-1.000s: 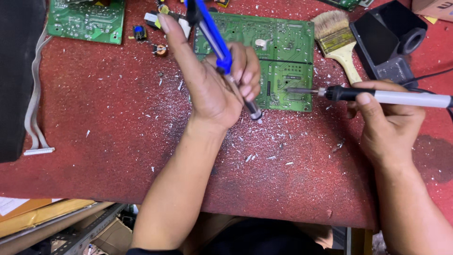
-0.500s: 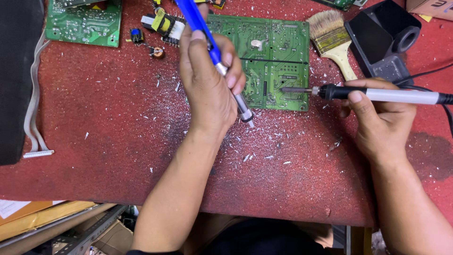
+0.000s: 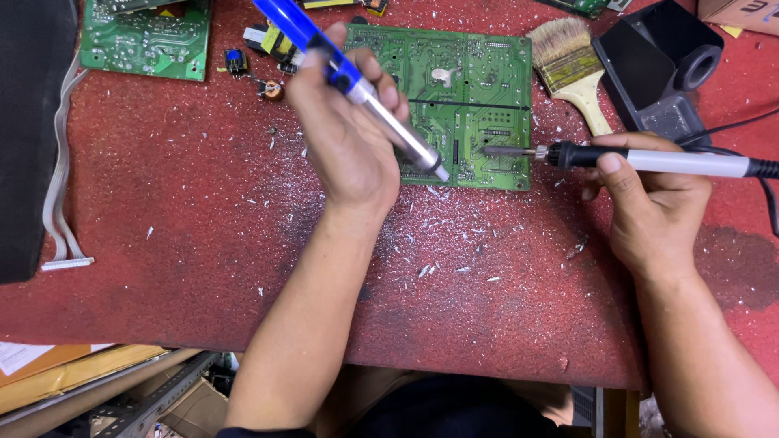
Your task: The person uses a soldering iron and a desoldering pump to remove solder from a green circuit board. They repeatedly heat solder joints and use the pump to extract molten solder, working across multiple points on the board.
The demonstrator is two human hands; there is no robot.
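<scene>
My left hand [image 3: 350, 130] grips a blue and silver desoldering pump [image 3: 349, 81], its white tip down at the near edge of a green circuit board [image 3: 475, 81]. My right hand [image 3: 653, 207] holds a soldering iron [image 3: 641, 160] with a black grip and white handle. The iron lies nearly level, its metal tip pointing left and resting on the board's lower right part. The board lies flat on a red work mat [image 3: 187, 219] strewn with white solder flakes.
A second green circuit board [image 3: 146, 36] lies at the far left, with small loose components [image 3: 256, 69] beside it. A paintbrush [image 3: 572, 69] and a black iron stand [image 3: 661, 69] sit at the back right. A black box with a grey ribbon cable [image 3: 61, 203] borders the left edge.
My left hand has moved the pump's tip from the mat up onto the board's near edge, fingers now curled around it. The soldering iron has stayed on the board.
</scene>
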